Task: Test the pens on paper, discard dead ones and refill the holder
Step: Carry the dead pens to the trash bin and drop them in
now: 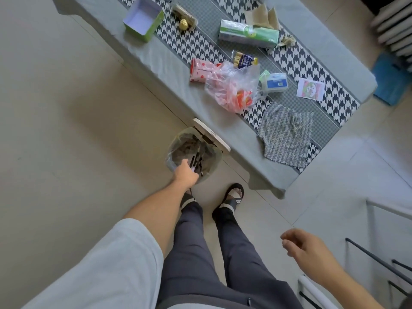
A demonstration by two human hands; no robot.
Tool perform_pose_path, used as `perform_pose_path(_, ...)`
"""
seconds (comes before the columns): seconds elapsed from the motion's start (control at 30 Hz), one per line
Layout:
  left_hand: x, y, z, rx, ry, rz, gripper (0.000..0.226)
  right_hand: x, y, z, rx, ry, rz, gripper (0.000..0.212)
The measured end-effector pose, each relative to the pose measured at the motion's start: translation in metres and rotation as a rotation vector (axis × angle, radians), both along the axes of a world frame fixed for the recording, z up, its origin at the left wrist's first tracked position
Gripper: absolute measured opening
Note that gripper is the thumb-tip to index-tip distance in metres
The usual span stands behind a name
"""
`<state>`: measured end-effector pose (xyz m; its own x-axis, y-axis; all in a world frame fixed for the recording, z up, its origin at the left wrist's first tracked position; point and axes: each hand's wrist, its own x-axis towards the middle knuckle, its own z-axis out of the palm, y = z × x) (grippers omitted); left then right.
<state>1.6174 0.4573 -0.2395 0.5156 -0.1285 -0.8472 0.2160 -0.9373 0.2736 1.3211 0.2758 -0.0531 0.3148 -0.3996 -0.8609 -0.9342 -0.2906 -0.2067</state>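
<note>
Across the upper half of the view, from eleven o'clock down to three o'clock, runs a long grey table with a black-and-white houndstooth runner along its length. On it, from large to small: a grey knitted cloth at three o'clock, a clear plastic bag with red and orange contents near the middle, a green-and-white carton at one o'clock, an open green box at twelve o'clock, a pink packet just beside the bag, a white-and-blue container, a small printed card and a gold foil ball.

Below the table edge, at the centre of the view, a bin lined with a clear bag stands on the tiled floor, its white lid tipped up against the table. Dark pens lie in or over the bin's mouth; motion blur hides whether they are touching the fingers.

Reaching from seven o'clock, the left hand is over the bin's near rim, fingers pointing down into it; whether it grips anything I cannot tell. At five o'clock the right hand hangs free with loosely curled fingers, holding nothing
</note>
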Motion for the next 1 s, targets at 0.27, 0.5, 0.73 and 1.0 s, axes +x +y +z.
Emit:
perform_pose_path(0.27, -0.042, 0.041, 0.043, 0.111, 0.028, -0.035, 0.031, -0.005, -0.028, -0.008, 0.028, 0.01, 0.043, 0.01)
perform_pose_path(0.5, -0.078, 0.071, 0.113, 0.098, -0.037, -0.002, 0.023, -0.002, -0.052, -0.001, 0.06, -0.069, 0.012, 0.011)
perform_pose_path(0.73, -0.097, 0.101, 0.13, 0.115, -0.07, 0.114, 0.025, -0.021, -0.064, -0.009, 0.08, -0.062, -0.033, 0.009)
perform_pose_path(1.0, -0.12, 0.124, 0.113, 0.104, -0.036, 0.151, 0.024, -0.03, -0.05, -0.024, 0.098, 0.03, 0.035, 0.01)
